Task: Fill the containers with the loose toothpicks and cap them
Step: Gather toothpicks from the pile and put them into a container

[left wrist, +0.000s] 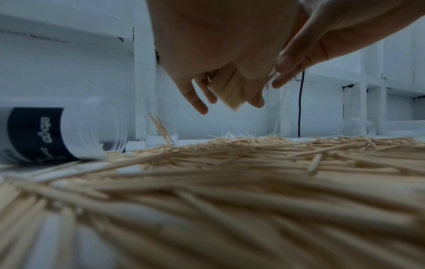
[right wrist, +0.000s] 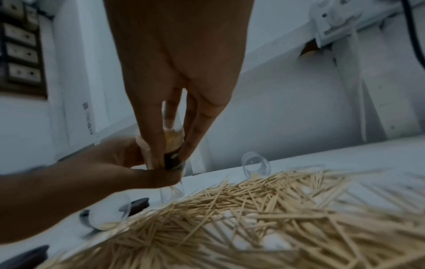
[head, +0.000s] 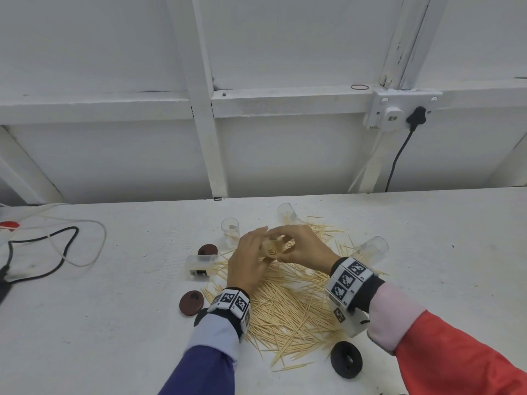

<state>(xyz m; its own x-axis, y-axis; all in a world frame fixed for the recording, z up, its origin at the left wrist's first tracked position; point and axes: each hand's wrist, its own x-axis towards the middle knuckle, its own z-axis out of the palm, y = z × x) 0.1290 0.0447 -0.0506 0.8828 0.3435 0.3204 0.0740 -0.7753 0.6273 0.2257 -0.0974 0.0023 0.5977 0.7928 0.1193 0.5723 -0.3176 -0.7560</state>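
Above the toothpick pile [head: 288, 303]: left hand [head: 248, 259] gripping a bundle [left wrist: 227, 91], right hand [head: 302, 248] holding a container [right wrist: 171, 145]. Best aligned tips-first, fed squarely into the mouth.

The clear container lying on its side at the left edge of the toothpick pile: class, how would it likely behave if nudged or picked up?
The clear container is round and lies on its side, so a nudge would probably roll it. It looks like thin clear plastic holding almost nothing, so likely light. Its mouth is open, without a cap, so tilting could spill any toothpicks inside.
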